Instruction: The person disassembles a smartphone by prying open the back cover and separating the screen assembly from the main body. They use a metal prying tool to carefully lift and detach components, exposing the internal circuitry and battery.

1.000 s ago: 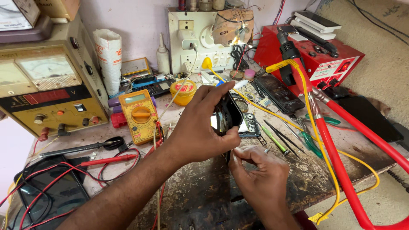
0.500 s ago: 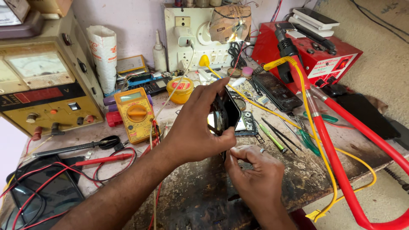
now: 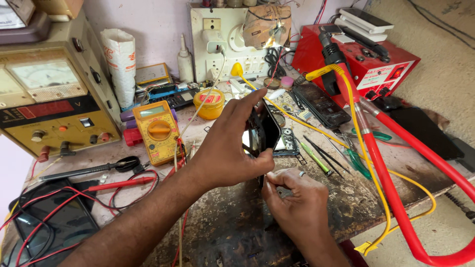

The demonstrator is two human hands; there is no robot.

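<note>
Since the earlier frame, both hands are staying nearly in place, the view edging slightly closer. The left hand (image 3: 225,148) is gripping a dark phone (image 3: 262,129) upright on its edge above the counter (image 3: 232,222), fingers wrapped around it. The right hand (image 3: 297,198) is pinching something too small to tell just below the phone, fingers narrow. A yellow multimeter (image 3: 154,129) is lying nearby to the left.
</note>
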